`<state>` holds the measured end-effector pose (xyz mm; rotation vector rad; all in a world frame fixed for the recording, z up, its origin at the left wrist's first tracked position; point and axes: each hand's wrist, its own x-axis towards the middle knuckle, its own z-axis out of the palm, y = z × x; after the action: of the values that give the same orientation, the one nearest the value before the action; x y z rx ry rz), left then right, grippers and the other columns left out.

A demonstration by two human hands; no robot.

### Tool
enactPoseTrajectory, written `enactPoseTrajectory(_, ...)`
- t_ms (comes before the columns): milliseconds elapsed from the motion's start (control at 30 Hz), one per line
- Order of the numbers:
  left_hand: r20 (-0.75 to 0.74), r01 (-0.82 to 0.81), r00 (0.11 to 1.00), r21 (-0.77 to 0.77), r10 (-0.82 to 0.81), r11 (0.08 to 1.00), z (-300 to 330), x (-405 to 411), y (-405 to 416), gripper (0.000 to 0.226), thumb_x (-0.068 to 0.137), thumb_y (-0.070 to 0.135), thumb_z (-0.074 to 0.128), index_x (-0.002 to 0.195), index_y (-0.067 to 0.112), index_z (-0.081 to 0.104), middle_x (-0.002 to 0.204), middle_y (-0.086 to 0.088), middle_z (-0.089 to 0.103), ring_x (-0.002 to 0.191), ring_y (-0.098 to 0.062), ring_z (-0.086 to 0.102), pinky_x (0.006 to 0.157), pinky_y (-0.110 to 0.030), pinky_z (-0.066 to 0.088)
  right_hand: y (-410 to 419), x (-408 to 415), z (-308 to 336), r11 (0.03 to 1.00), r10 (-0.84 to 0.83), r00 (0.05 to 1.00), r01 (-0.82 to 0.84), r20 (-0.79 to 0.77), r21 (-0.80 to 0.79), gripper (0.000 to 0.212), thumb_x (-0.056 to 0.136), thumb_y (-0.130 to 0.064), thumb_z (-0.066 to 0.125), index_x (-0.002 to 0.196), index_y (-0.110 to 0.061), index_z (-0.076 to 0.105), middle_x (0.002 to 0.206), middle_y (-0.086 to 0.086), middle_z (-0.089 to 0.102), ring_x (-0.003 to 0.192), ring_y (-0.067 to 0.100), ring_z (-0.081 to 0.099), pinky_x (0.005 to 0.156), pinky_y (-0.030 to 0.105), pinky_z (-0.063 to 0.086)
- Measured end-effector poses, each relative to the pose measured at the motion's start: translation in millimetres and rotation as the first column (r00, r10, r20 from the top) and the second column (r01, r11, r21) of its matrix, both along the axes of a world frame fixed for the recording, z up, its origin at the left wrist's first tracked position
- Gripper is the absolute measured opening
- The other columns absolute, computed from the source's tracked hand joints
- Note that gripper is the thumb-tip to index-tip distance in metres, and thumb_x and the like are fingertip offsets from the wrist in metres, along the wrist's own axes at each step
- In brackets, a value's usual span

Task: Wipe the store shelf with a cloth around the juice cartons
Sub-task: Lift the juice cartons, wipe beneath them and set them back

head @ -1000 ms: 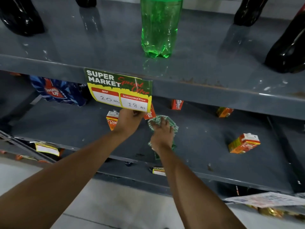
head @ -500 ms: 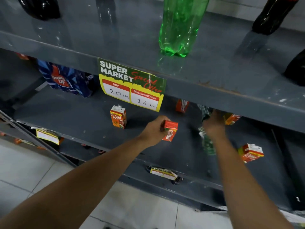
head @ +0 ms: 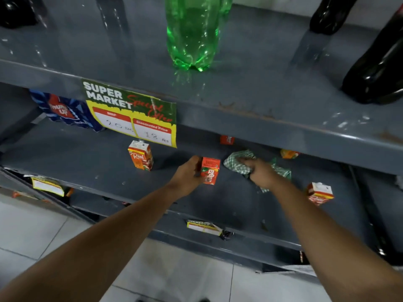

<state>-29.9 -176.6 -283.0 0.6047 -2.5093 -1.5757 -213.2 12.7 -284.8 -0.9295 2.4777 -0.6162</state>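
Juice cartons are my concern here: my left hand [head: 187,177] grips a small red-orange juice carton [head: 210,170], tilted, low over the grey metal shelf [head: 87,162]. Just beside it my right hand [head: 260,173] is closed on a bunched green-and-white checked cloth [head: 236,163], pressed onto the shelf surface. An orange upright carton [head: 140,158] stands to the left, below a yellow-and-green price sign [head: 133,115]. Another orange carton [head: 319,192] sits further right. A clear green plastic bottle [head: 193,31] stands on the shelf above.
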Motion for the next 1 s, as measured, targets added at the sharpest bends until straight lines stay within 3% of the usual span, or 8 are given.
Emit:
enactPoseTrajectory(133, -0.005, 0.02, 1.0, -0.001, -0.02, 1.0, 2.0, -7.5, 3.9, 0.036, 0.076, 0.004, 0.075, 0.098, 0.021, 0.053, 0.09, 0.006, 0.066, 0.082, -0.008, 0.063, 0.063, -0.015, 0.044, 23.4, 42.0, 5.0, 0.994, 0.105, 0.994, -0.104, 0.024, -0.041, 0.079, 0.07, 0.023, 0.045, 0.136, -0.02, 0.05, 0.147, 0.0, 0.041, 0.138, 0.011, 0.03, 0.113, 0.019, 0.015)
enactPoseTrajectory(267, -0.003, 0.009, 1.0, -0.005, -0.009, 1.0, 1.4, -14.8, 9.2, 0.039, 0.073, 0.004, 0.077, 0.096, 0.024, 0.052, 0.087, 0.009, 0.066, 0.083, -0.009, 0.065, 0.065, -0.014, 0.045, 52.0, 76.8, -4.9, 0.973, 0.231, 0.973, -0.23, 0.016, -0.03, 0.091, 0.066, 0.021, 0.047, 0.139, -0.034, 0.042, 0.151, -0.007, 0.036, 0.143, 0.011, 0.023, 0.121, 0.038, 0.01)
enactPoseTrajectory(433, -0.01, 0.011, 1.0, 0.03, -0.011, 0.999, 0.3, -14.5, 10.7, 0.042, 0.074, 0.002, 0.077, 0.106, 0.018, 0.055, 0.102, -0.003, 0.069, 0.093, -0.014, 0.067, 0.079, -0.026, 0.054, 78.3, 108.2, -9.3, 0.944, 0.33, 0.944, -0.329, -0.005, 0.017, 0.097, 0.064, 0.018, 0.046, 0.14, -0.041, 0.034, 0.148, -0.019, 0.026, 0.143, 0.005, 0.015, 0.12, 0.034, 0.007)
enactPoseTrajectory(500, -0.012, 0.021, 1.0, 0.045, -0.02, 0.999, 0.0, -14.5, 10.1, 0.045, 0.074, 0.001, 0.077, 0.113, 0.013, 0.055, 0.105, -0.002, 0.068, 0.092, -0.008, 0.066, 0.079, -0.02, 0.054, 85.8, 114.3, -9.7, 0.936, 0.349, 0.937, -0.349, 0.01, 0.038, 0.096, 0.066, 0.017, 0.049, 0.14, -0.043, 0.032, 0.146, -0.024, 0.022, 0.143, 0.004, 0.012, 0.12, 0.033, 0.005)
enactPoseTrajectory(600, 0.0, 0.036, 0.999, 0.07, -0.036, 0.997, 2.8, -12.7, 14.1, 0.046, 0.076, 0.0, 0.077, 0.114, 0.011, 0.055, 0.101, 0.003, 0.065, 0.085, 0.004, 0.06, 0.066, -0.004, 0.047, 95.7, 122.4, -7.6, 0.934, 0.355, 0.934, -0.356, 0.046, 0.025, 0.094, 0.068, 0.018, 0.048, 0.138, -0.044, 0.038, 0.145, -0.024, 0.023, 0.143, 0.003, 0.012, 0.121, 0.033, 0.004)
enactPoseTrajectory(733, 0.012, 0.069, 0.997, 0.161, -0.072, 0.985, 0.0, -11.5, 23.1, 0.048, 0.076, 0.001, 0.078, 0.117, 0.011, 0.055, 0.103, 0.004, 0.068, 0.087, 0.002, 0.066, 0.073, -0.012, 0.052, 109.6, 132.9, -4.8, 0.93, 0.366, 0.926, -0.362, 0.089, -0.059, 0.105, 0.061, 0.019, 0.047, 0.115, -0.071, 0.037, 0.143, -0.026, 0.027, 0.143, 0.005, 0.02, 0.121, 0.039, 0.012)
enactPoseTrajectory(867, 0.005, 0.057, 0.998, 0.247, -0.06, 0.967, -10.0, -4.6, 27.4, 0.057, 0.073, 0.005, 0.081, 0.122, 0.018, 0.054, 0.116, 0.003, 0.069, 0.105, -0.007, 0.066, 0.095, -0.032, 0.052, 126.1, 147.1, 5.8, 0.953, 0.303, 0.943, -0.304, 0.137, -0.012, 0.094, 0.061, 0.022, 0.044, 0.128, -0.044, 0.052, 0.142, -0.024, 0.034, 0.14, 0.003, 0.026, 0.119, 0.03, 0.017)
enactPoseTrajectory(1000, -0.035, -0.059, 0.996, 0.441, 0.083, 0.895, -26.1, 28.8, 45.0, 0.076, 0.077, -0.012, 0.072, 0.141, 0.01, 0.037, 0.137, 0.005, 0.048, 0.128, -0.008, 0.045, 0.098, -0.022, 0.046, 138.1, 154.3, 27.9, 0.985, 0.097, 0.985, -0.115, 0.142, 0.128, 0.081, 0.07, 0.018, 0.044, 0.123, -0.04, 0.059, 0.136, -0.017, 0.051, 0.129, 0.006, 0.045, 0.105, 0.017, 0.035)
